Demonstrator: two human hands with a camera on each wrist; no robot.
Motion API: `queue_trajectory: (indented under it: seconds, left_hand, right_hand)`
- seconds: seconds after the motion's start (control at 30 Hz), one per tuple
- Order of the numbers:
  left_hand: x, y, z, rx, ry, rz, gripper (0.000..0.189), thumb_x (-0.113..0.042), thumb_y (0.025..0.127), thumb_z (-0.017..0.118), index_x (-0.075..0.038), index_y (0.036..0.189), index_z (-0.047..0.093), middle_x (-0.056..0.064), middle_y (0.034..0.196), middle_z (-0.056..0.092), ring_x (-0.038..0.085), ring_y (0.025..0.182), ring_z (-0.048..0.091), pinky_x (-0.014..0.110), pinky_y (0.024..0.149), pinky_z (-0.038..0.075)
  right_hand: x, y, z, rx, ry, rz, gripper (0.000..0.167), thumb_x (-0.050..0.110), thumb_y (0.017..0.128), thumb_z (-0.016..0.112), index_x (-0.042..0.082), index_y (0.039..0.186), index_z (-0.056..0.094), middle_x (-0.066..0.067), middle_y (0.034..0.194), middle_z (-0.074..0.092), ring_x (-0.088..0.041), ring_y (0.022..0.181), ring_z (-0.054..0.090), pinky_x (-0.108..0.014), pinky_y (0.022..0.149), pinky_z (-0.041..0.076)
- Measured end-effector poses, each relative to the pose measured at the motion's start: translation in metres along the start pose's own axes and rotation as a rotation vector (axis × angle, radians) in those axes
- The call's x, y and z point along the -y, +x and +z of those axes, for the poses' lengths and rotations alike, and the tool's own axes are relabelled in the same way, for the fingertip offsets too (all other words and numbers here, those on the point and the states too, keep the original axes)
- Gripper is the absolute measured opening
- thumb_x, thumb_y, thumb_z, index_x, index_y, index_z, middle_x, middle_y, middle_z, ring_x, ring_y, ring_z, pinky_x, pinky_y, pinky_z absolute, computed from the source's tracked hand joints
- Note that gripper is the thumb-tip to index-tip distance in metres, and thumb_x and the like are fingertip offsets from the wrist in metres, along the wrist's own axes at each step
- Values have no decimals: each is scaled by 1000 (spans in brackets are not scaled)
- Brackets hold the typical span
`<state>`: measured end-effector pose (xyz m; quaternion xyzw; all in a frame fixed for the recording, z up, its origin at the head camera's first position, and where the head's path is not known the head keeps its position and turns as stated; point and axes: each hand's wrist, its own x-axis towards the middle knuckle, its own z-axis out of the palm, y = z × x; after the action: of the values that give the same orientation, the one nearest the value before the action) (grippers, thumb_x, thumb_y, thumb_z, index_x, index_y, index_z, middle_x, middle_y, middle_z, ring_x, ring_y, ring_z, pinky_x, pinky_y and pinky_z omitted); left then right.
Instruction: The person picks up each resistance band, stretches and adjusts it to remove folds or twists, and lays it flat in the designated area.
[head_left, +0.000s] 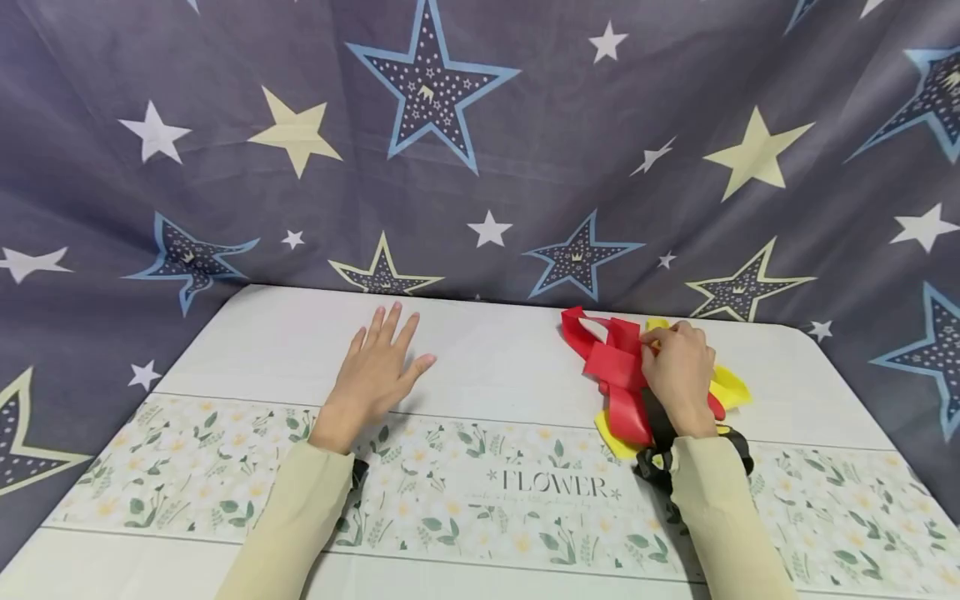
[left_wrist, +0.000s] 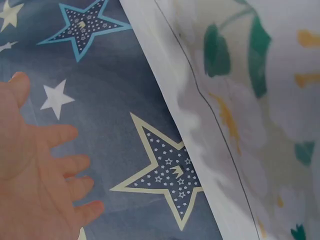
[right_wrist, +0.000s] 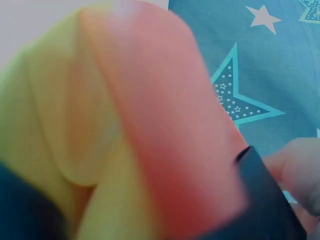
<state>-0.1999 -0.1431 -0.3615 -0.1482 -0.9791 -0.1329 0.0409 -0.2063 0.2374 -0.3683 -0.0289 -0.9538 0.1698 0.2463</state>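
At the right of the head view, a tangled bundle of flat, smooth, rubbery-looking red, yellow and black bands lies on a white tabletop with a printed floral strip across it. The person's right hand has curled fingers and pinches the bundle near its upper edge; which band is between the fingertips cannot be told, though a black band crosses beside the fingers at the lower right of the right wrist view. Left of centre in the head view, the left hand is spread wide and holds nothing.

Several things could go wrong, as I judge it. With the bands crossing one another, a pull on one might drag the whole bundle or tighten a snag. So narrow a pinch could slip on a slick surface, and with the left hand well apart, nothing steadies the bundle against twisting.

Counted: one bundle in three colours, its bands overlapping too much to number; two bare hands; two pale yellow-green sleeves; one tabletop; one floral strip bearing the word FLOWER once; one grey-purple star-printed fabric backdrop.
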Motion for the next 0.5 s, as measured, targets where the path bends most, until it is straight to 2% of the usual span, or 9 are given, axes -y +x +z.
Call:
queue_trajectory:
  seconds: [0.17, 0.4, 0.5]
  left_hand:
    - [-3, -1, 0, 5, -17, 13, 67, -48, 100, 35, -7, 152, 21, 19, 159, 6, 39, 147, 3, 57, 116, 10]
    - [-10, 0, 0, 35, -113, 59, 66, -46, 101, 34, -5, 151, 22, 21, 158, 9, 39, 146, 6, 58, 114, 15]
    - [-15, -1, 2, 38, -160, 75, 65, -45, 101, 34, -4, 151, 23, 20, 158, 11, 40, 146, 10, 59, 113, 18]
  right_hand:
    - [3, 0, -8, -87, 79, 3, 15, 2, 83, 63, -6, 93, 71, -24, 89, 53, -39, 87, 47, -54, 76, 40]
    - [9, 4, -17, -210, 175, -30, 14, 6, 87, 62, -3, 94, 71, -21, 87, 64, -36, 75, 60, -49, 60, 48]
    - [15, 4, -21, -255, 210, -55, 13, 6, 87, 64, -1, 94, 71, -20, 86, 66, -35, 74, 63, -48, 60, 48]
